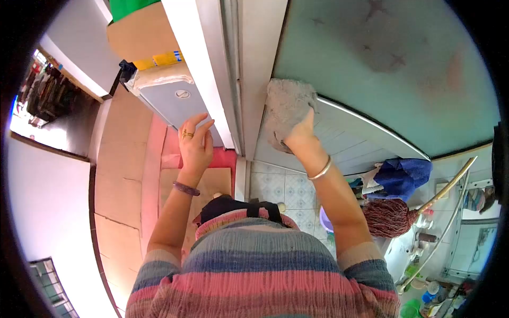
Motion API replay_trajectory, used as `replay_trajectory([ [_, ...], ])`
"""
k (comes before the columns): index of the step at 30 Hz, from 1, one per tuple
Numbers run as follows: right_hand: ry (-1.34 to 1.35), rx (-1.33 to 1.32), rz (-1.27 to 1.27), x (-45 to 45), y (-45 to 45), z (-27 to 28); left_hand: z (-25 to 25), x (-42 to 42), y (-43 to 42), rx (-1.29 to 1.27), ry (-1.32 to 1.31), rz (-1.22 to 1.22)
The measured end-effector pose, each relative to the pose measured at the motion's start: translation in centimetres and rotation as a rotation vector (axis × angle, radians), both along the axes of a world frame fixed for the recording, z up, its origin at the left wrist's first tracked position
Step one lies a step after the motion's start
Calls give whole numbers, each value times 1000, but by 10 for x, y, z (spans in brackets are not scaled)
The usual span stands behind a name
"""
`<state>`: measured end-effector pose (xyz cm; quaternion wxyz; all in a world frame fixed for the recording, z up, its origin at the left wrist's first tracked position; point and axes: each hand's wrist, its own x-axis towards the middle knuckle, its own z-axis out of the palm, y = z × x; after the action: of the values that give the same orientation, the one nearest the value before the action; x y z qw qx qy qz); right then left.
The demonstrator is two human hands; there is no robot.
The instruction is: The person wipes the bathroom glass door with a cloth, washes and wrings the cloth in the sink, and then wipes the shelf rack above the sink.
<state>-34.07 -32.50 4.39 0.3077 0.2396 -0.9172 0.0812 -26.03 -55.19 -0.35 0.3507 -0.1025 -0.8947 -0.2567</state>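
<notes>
A grey cloth (289,98) is being held against the door (366,132) by the right hand (302,133), at the door's edge beside the frame (258,69). The right thumb is being laid over the cloth; the other fingers are being hidden, so whether they are spread or pressed together cannot be told. The left hand (197,146) is being held up left of the door, near the frame, its fingers parted and loosely bent. Below the door, a blue garment (407,177) and a mop (389,217) are being shown.
</notes>
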Motion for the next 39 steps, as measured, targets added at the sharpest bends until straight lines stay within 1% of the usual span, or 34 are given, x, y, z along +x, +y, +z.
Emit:
replay_trajectory([
  [1, 82, -24, 24, -4, -4, -7, -3, 3, -2, 16, -29, 14],
  [4, -292, 82, 193, 8, 10, -10, -5, 8, 0, 17, -5, -18],
  [7, -602, 226, 347, 10, 28, 13, -10, 12, 0, 21, -34, 21],
  [10, 1, 167, 372, 14, 22, 64, -15, 12, -2, 15, -46, 9],
  [13, 218, 34, 515, -8, 6, 165, -7, 2, 1, 34, -12, -18],
  [14, 280, -11, 563, -17, 1, 189, -5, 1, 4, 45, 0, -32],
  [17, 807, 280, 105, -53, -29, 233, 10, 1, 14, 61, 30, -17],
  [18, 652, 272, 150, -46, -33, 222, 11, 1, 13, 30, 33, 0],
  [19, 506, 269, 196, -36, -33, 197, 11, -2, 10, 30, 45, 0],
  [20, 415, 281, 217, -34, -31, 169, 9, -2, 6, 37, 49, 1],
  [21, 377, 444, 213, -34, -25, 142, 6, 2, 3, 43, 43, 0],
  [22, 369, 509, 245, -38, -20, 118, 4, 4, -1, 46, 45, 9],
  [24, 500, 553, 281, -38, -14, 132, 3, 4, -8, 45, 55, 34],
  [25, 562, 571, 299, -34, -16, 150, 4, 6, -9, 49, 58, 51],
  [26, 660, 514, 250, -42, -13, 190, 8, 4, -12, 49, 71, 66],
  [27, 745, 457, 211, -42, -17, 255, 9, 5, -12, 53, 71, 86],
  [29, 934, 275, 239, -52, -22, 339, 12, 2, -9, 64, 92, 92],
  [31, 1252, 299, -165, -74, -25, 417, 14, 0, -6, 79, 84, 91],
  [33, 1117, 113, -95, -51, -31, 460, 11, -3, -3, 80, 89, 78],
  [34, 1044, 22, -59, -46, -33, 468, 9, -5, -2, 80, 89, 72],
  [36, 556, 87, -120, -44, -40, 446, 7, -8, 0, 82, 86, 37],
  [38, 673, 237, 31, -49, -38, 390, 3, -14, 3, 84, 85, -1],
  [39, 1027, 357, 223, -54, -34, 342, 1, -17, 4, 86, 81, -19],
])
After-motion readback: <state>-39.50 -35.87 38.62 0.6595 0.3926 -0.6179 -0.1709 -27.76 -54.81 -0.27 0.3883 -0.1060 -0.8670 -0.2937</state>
